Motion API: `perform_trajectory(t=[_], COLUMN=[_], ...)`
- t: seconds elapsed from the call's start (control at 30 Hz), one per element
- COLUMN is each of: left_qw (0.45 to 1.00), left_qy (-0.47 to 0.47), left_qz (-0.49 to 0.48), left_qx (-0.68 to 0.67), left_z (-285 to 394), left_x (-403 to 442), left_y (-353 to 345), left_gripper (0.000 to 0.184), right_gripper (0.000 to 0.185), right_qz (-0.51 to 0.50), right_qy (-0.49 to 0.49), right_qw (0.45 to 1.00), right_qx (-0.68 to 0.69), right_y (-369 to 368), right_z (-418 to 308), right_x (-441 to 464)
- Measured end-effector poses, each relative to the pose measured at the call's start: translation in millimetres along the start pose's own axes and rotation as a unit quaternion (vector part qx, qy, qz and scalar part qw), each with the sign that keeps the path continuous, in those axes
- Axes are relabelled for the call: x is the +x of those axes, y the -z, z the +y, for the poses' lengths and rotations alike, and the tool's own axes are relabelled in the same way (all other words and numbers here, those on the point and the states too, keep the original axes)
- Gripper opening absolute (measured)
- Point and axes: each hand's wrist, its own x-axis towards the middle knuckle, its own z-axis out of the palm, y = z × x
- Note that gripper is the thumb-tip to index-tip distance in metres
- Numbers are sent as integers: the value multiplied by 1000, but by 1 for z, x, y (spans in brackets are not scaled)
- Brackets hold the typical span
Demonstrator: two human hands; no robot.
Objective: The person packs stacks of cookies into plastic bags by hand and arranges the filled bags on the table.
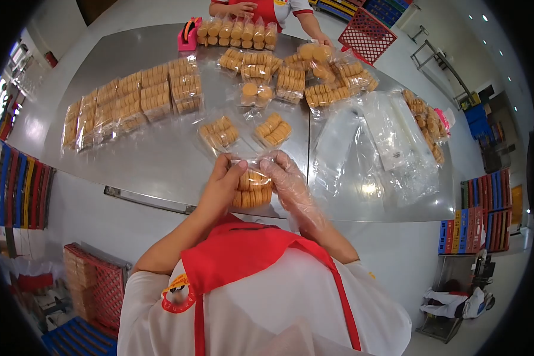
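A clear plastic bag of round biscuits (253,193) is at the near edge of the steel table, its open end pointing away from me. My left hand (224,178) is bare and pinches the left side of the bag's mouth. On the other side, my right hand (286,177), in a clear plastic glove, pinches the bag's right corner. Just beyond my hands lie two more bags, a left biscuit pack (218,132) and a right biscuit pack (272,130).
Rows of packed biscuits (136,98) stand on the left of the steel table (148,172). More packs (326,74) are heaped at the back. Flat clear bags (362,142) cover the right side. A pink tape dispenser (187,37) and a co-worker (273,12) are at the far edge.
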Motion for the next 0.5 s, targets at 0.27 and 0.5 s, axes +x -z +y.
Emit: perform_trajectory(t=[0.27, 0.5], left_qw=[1000, 963], left_qy=[24, -84], left_qz=[-2, 22], left_qx=[1, 256], left_z=[8, 16], left_x=[-26, -52], left_y=[22, 35], left_gripper=[13, 13], right_gripper=[17, 22], right_qz=[-16, -59], right_qy=[30, -58], right_qw=[995, 989], right_qx=[-96, -122], right_y=[-32, -39], right_z=[-21, -31], right_x=[-28, -39])
